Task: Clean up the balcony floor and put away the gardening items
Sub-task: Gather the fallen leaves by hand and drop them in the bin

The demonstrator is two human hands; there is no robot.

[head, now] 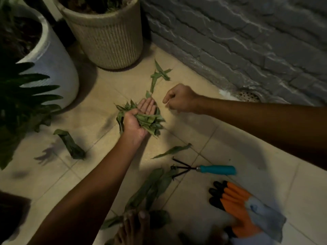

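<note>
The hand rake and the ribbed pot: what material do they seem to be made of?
Hand rake: thin black prongs look like painted metal; the teal handle looks like smooth plastic or painted wood. Ribbed pot: beige, matte, evenly moulded ridges, probably plastic, possibly ceramic.

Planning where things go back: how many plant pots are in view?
2. A beige ribbed pot stands at the top by the grey brick wall; a white pot stands to its left, partly behind dark foliage. More may be hidden beyond the frame's left edge.
</note>
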